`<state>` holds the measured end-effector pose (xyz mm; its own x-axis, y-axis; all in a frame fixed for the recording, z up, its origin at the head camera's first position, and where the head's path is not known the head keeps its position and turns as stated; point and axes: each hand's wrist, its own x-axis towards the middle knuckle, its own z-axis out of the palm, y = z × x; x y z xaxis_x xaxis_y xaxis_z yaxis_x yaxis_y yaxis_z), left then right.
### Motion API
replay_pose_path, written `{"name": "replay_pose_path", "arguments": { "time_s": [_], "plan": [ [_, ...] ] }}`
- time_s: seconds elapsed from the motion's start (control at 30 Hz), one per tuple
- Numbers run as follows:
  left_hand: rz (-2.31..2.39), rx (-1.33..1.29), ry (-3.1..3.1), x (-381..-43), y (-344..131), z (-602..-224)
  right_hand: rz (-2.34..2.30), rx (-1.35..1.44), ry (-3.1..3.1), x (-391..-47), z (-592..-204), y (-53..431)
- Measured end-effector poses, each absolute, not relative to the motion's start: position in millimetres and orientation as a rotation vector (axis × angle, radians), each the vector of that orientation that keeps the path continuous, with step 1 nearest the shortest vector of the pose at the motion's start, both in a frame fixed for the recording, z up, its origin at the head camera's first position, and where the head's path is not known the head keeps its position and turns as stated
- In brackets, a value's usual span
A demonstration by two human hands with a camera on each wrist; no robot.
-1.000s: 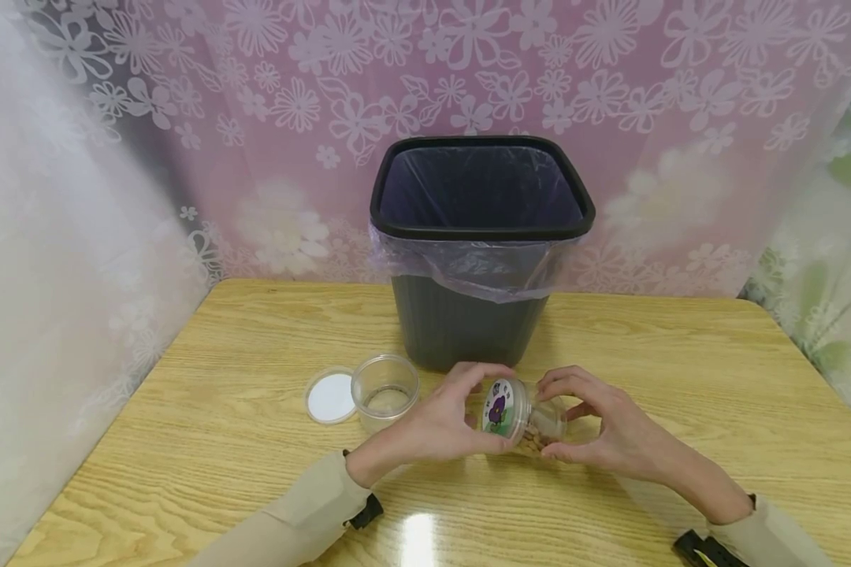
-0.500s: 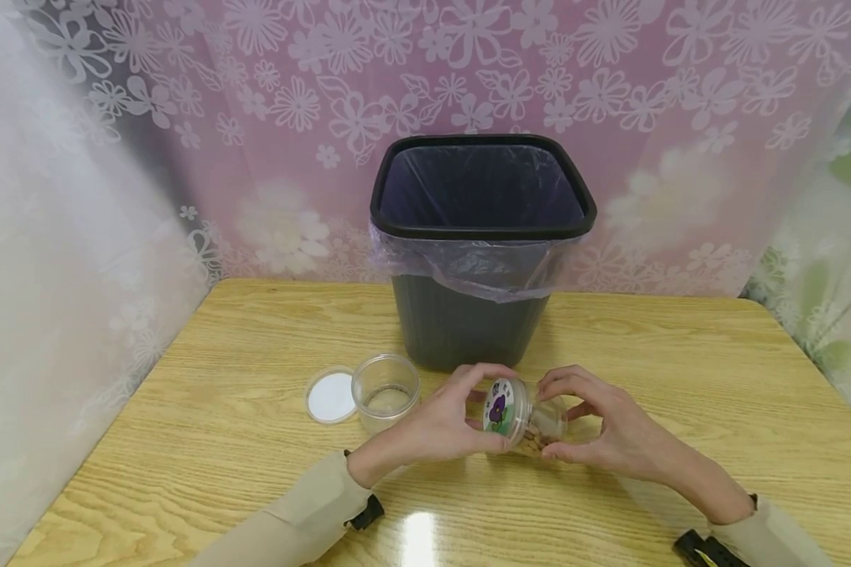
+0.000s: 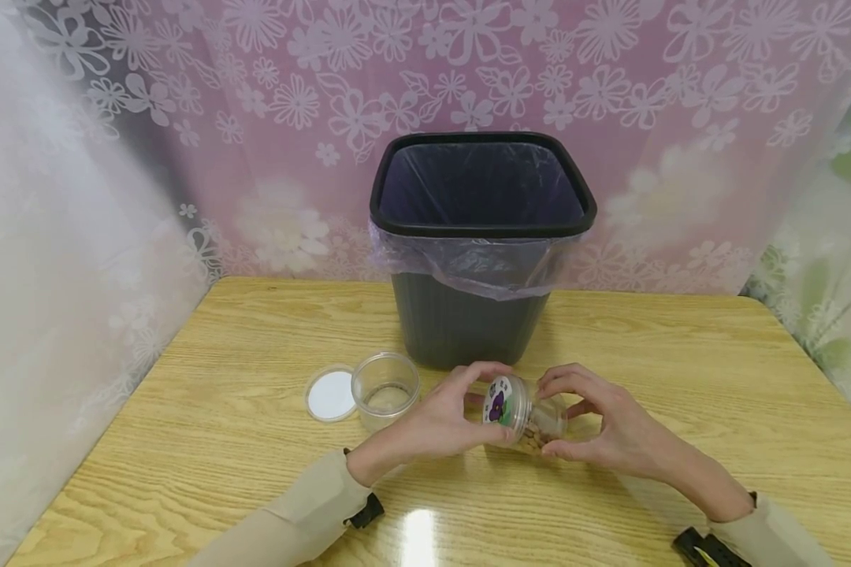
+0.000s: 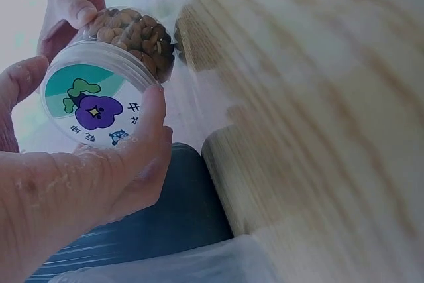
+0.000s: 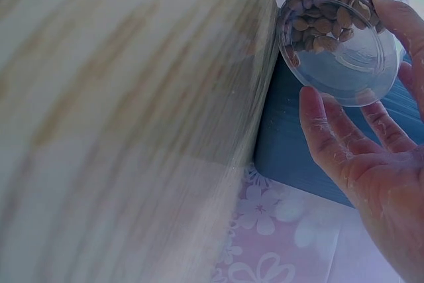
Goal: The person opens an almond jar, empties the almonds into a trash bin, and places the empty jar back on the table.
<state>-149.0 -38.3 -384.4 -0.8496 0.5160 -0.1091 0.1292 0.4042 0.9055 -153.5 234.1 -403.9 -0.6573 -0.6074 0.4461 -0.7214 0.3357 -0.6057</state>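
A small clear plastic jar [image 3: 548, 417] lies tipped on its side in both hands, low over the table. Brown almond-like nuts [image 5: 324, 23] have gathered along its lower side. My left hand [image 3: 440, 417] grips the rim of the lid [image 4: 96, 105], fingers and thumb on opposite sides; the lid bears a purple cartoon flower on green and white. Around the base end curls my right hand [image 3: 617, 431], thumb and fingertips touching the wall. The lid sits on the jar. Part of the jar's far side is hidden by the fingers.
An open clear tub [image 3: 385, 390] stands left of the left hand, beside a flat round lid with a white disc [image 3: 330, 395]. Behind the hands rises a dark bin [image 3: 468, 323] with a purple liner. Floral curtains surround the wooden table [image 3: 206, 441].
The lid's printed label has turned slightly, and the left thumb and fingers have shifted a little with it. The right hand and the jar body stay nearly in place.
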Motion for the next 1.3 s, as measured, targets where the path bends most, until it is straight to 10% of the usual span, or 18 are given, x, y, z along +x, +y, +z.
{"name": "replay_pose_path", "arguments": {
  "time_s": [1.3],
  "plan": [
    [1.435,0.718,2.282,-146.0,-34.1,-385.8,1.226,1.223,-2.45,-152.0,-403.9,235.5]
  ]
}}
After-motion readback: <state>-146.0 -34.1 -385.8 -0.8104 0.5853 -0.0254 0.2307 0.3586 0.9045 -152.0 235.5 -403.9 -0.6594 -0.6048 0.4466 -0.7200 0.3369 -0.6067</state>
